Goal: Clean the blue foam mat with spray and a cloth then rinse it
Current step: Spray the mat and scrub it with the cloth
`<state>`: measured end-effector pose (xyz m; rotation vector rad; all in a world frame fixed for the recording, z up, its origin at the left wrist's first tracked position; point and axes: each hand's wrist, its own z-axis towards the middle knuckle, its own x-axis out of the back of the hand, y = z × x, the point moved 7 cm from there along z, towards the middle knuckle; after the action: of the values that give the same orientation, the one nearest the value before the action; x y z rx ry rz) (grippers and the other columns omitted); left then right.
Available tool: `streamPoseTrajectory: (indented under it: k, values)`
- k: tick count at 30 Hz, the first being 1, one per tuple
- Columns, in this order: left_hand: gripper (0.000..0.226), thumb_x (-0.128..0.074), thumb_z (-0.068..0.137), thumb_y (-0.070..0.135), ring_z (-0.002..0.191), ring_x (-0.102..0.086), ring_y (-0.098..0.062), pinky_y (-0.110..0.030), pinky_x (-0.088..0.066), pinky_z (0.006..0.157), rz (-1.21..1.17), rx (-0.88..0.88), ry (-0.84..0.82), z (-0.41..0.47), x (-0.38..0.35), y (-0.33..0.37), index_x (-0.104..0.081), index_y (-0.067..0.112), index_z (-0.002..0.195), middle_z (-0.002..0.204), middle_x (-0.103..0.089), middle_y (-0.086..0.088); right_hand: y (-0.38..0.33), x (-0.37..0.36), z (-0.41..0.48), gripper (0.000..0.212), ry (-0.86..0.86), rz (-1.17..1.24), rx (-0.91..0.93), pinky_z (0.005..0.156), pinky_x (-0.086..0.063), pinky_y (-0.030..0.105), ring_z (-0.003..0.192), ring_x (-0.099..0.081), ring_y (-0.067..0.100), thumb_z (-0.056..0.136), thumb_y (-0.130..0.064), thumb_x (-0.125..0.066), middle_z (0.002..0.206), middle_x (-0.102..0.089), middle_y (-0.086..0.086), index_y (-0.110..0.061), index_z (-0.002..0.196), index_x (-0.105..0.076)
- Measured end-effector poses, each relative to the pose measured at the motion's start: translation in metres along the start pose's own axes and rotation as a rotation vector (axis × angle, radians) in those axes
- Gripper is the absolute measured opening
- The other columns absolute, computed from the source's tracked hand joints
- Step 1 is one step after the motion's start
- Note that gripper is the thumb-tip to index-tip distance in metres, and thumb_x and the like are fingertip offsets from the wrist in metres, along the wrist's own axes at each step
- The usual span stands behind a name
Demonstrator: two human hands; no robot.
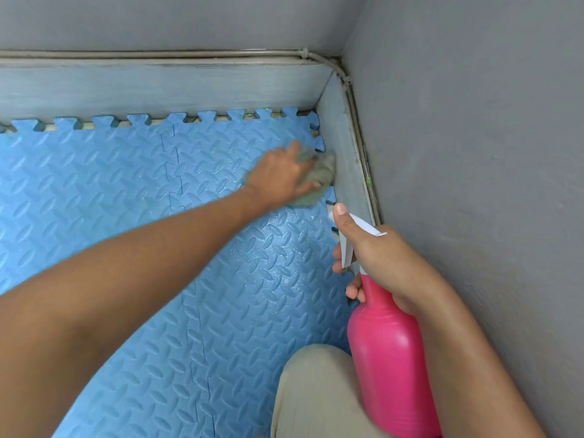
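Observation:
The blue foam mat [132, 191] of interlocking puzzle tiles covers the floor up to a room corner. My left hand [281, 175] presses a grey-green cloth [322, 172] flat on the mat at its far right edge, near the corner; the hand is blurred. My right hand [376, 257] grips the neck of a pink spray bottle [388, 358] with a white trigger head [350, 238], held upright above the mat's right edge, thumb on top of the head. The mat shines wet between my two hands.
A grey skirting board [158, 86] runs along the back and the right side [343, 147] of the mat, with grey walls [474, 153] above and a cable along its top. My knee in beige trousers [313, 393] rests on the mat at bottom right.

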<state>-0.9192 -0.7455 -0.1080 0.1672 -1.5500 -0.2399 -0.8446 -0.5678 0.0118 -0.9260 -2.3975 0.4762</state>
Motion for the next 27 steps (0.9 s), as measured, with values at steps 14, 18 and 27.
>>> streamPoseTrajectory:
  k: [14,18,27]
  values:
    - [0.047,-0.054,0.093,0.055,0.077,-0.055,-0.026,-0.037,-0.045,0.063,-0.019,-0.613,-0.070,-0.178,-0.027,0.098,-0.059,0.021,0.126,0.103,-0.057,-0.008,-0.009,0.003,-0.008,0.079,0.039,-0.011,0.101,0.056,-0.048,0.039,0.042,-0.058,0.027,0.086,-0.078,-0.050,0.103,-0.073,0.020,-0.001,0.090,-0.066]
    - [0.048,-0.050,0.095,0.054,0.077,-0.059,-0.027,-0.037,-0.045,0.065,0.032,-0.292,-0.006,-0.204,0.000,0.018,-0.061,0.023,0.130,0.103,-0.060,-0.008,-0.009,-0.005,-0.011,0.086,0.015,-0.022,0.127,0.058,-0.047,0.041,0.045,-0.058,0.029,0.082,-0.083,-0.052,0.108,-0.070,0.025,0.001,0.091,-0.066]
    - [0.054,-0.052,0.096,0.052,0.083,-0.057,-0.050,-0.054,-0.053,0.068,0.056,0.810,0.131,-0.294,0.071,-0.220,-0.049,0.019,0.139,0.113,-0.046,-0.026,-0.027,-0.033,-0.034,0.074,0.026,-0.189,0.304,0.054,-0.049,0.036,0.044,-0.063,0.027,0.084,-0.083,-0.049,0.088,-0.071,0.001,-0.011,0.080,-0.067]
